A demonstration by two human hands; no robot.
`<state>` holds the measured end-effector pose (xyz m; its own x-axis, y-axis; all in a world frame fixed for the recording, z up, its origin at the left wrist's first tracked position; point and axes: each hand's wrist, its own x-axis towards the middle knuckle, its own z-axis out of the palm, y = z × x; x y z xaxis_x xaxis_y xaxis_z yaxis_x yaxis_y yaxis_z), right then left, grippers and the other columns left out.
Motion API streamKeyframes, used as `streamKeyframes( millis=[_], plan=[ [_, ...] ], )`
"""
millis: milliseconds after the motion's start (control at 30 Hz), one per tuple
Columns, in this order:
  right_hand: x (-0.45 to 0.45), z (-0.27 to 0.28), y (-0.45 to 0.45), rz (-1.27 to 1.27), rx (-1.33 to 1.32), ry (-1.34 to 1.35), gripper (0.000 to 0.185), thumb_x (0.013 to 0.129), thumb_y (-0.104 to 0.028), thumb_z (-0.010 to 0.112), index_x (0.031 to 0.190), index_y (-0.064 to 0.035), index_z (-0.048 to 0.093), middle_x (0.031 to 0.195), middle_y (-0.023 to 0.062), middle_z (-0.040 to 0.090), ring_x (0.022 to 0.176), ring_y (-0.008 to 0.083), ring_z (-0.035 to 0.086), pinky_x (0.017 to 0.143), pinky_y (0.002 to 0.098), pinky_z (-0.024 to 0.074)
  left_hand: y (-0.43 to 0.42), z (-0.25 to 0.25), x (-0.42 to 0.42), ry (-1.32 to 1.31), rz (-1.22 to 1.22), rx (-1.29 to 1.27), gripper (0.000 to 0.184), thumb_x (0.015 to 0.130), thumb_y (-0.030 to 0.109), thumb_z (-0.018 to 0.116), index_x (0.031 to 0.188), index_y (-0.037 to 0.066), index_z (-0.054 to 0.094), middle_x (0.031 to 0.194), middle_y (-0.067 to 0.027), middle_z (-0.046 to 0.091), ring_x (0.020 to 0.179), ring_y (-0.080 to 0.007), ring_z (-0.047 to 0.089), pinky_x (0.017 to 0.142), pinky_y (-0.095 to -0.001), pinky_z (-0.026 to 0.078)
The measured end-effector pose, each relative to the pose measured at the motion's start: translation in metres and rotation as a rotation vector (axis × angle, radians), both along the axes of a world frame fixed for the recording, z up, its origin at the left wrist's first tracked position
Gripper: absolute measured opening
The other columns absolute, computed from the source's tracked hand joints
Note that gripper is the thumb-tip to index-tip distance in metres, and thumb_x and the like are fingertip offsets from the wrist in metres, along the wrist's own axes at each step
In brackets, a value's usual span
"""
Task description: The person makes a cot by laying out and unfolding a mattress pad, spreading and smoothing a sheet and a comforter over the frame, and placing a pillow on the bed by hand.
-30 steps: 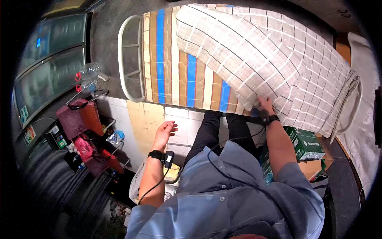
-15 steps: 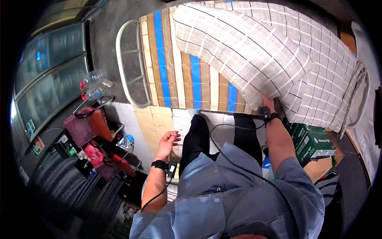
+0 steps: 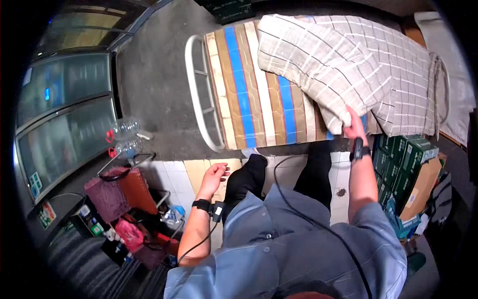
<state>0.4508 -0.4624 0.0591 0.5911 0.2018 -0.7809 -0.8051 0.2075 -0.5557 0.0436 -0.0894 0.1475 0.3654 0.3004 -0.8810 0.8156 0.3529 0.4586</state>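
My right hand (image 3: 354, 124) grips the near edge of a pale checked quilt (image 3: 318, 55), its fingers closed round a bunched corner. The quilt lies partly folded over a folding bed, covering its right part. Bare on the left is the bed's striped mattress (image 3: 234, 89) in cream, brown and blue. My left hand (image 3: 215, 178) hangs in the air in front of my leg, fingers loosely curled and apart, with nothing in them. Each wrist wears a black strap with a small device.
A white metal bed rail (image 3: 194, 99) closes the left end. Green boxes (image 3: 406, 159) are stacked at the right. Plastic bottles (image 3: 127, 128) and a rack with purple and red items (image 3: 134, 194) stand on the left. A black cable (image 3: 308, 222) crosses my shirt.
The view has shifted, so the bed sits further right. My right hand, still holding the quilt, has pulled its corner up a little. My left hand has barely moved.
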Motion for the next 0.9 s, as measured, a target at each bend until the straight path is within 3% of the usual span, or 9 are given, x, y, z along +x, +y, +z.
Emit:
streamKeyframes(
  millis=[33, 67, 200, 333, 433, 467, 633, 900],
  plan=[
    [-0.023, 0.027, 0.011, -0.063, 0.096, 0.075, 0.039, 0.092, -0.019, 0.056, 0.126, -0.0007, 0.053, 0.121, 0.0116, 0.061, 0.112, 0.0227, 0.058, 0.096, 0.0352, 0.0458, 0.017, 0.015, -0.001, -0.036, 0.009, -0.019, 0.026, 0.098, 0.026, 0.048, 0.114, 0.009, 0.059, 0.106, -0.0041, 0.066, 0.092, -0.0132, 0.063, 0.077, -0.0291, 0.047],
    [-0.049, 0.046, 0.023, -0.121, 0.190, -0.028, 0.043, 0.089, -0.024, 0.063, 0.123, 0.0008, 0.054, 0.123, 0.0119, 0.059, 0.110, 0.0220, 0.059, 0.093, 0.0333, 0.0473, 0.034, 0.022, -0.004, -0.047, 0.004, -0.028, 0.027, 0.098, 0.024, 0.048, 0.117, 0.008, 0.057, 0.106, -0.0043, 0.065, 0.093, -0.0128, 0.063, 0.075, -0.0277, 0.047],
    [-0.124, 0.150, 0.063, -0.206, 0.277, -0.123, 0.045, 0.092, -0.023, 0.058, 0.128, 0.0028, 0.049, 0.123, 0.0140, 0.059, 0.114, 0.0244, 0.057, 0.099, 0.0361, 0.0435, 0.061, 0.031, 0.011, -0.100, -0.033, -0.101, 0.026, 0.097, 0.024, 0.049, 0.116, 0.008, 0.058, 0.106, -0.0043, 0.065, 0.090, -0.0124, 0.063, 0.074, -0.0272, 0.047],
    [-0.172, 0.166, 0.080, -0.132, 0.344, -0.001, 0.047, 0.092, -0.020, 0.058, 0.130, 0.0036, 0.047, 0.128, 0.0152, 0.055, 0.116, 0.0255, 0.055, 0.101, 0.0388, 0.0424, 0.047, 0.027, 0.038, -0.138, -0.140, -0.134, 0.025, 0.097, 0.024, 0.050, 0.115, 0.008, 0.058, 0.105, -0.0042, 0.066, 0.087, -0.0124, 0.063, 0.073, -0.0276, 0.048],
    [-0.199, 0.154, 0.108, -0.065, 0.442, -0.005, 0.048, 0.095, -0.023, 0.052, 0.134, 0.0025, 0.042, 0.130, 0.0161, 0.053, 0.116, 0.0263, 0.054, 0.103, 0.0388, 0.0407, 0.028, 0.045, 0.049, -0.123, -0.207, -0.110, 0.024, 0.096, 0.023, 0.052, 0.114, 0.008, 0.059, 0.099, -0.0024, 0.066, 0.085, -0.0117, 0.062, 0.070, -0.0275, 0.048],
    [-0.203, 0.152, 0.113, -0.123, 0.517, 0.047, 0.052, 0.091, -0.015, 0.057, 0.137, 0.0017, 0.038, 0.133, 0.0133, 0.050, 0.121, 0.0256, 0.050, 0.104, 0.0386, 0.0382, 0.027, 0.043, 0.051, -0.139, -0.241, -0.106, 0.024, 0.096, 0.022, 0.052, 0.113, 0.008, 0.059, 0.099, -0.0020, 0.065, 0.084, -0.0116, 0.062, 0.069, -0.0271, 0.048],
    [-0.191, 0.166, 0.125, -0.220, 0.506, 0.049, 0.043, 0.093, -0.018, 0.055, 0.130, 0.0016, 0.047, 0.128, 0.0141, 0.055, 0.117, 0.0264, 0.053, 0.103, 0.0384, 0.0394, 0.037, 0.042, 0.036, -0.158, -0.294, -0.104, 0.021, 0.095, 0.021, 0.053, 0.111, 0.008, 0.060, 0.093, -0.0003, 0.064, 0.081, -0.0101, 0.061, 0.067, -0.0260, 0.046],
    [-0.167, 0.220, 0.145, -0.466, 0.460, -0.272, 0.041, 0.093, -0.025, 0.054, 0.125, 0.0001, 0.052, 0.123, 0.0120, 0.058, 0.113, 0.0237, 0.056, 0.100, 0.0373, 0.0421, 0.126, 0.048, 0.032, -0.165, -0.510, -0.081, 0.024, 0.097, 0.023, 0.050, 0.114, 0.008, 0.058, 0.101, -0.0023, 0.065, 0.088, -0.0131, 0.062, 0.073, -0.0292, 0.048]
  ],
)
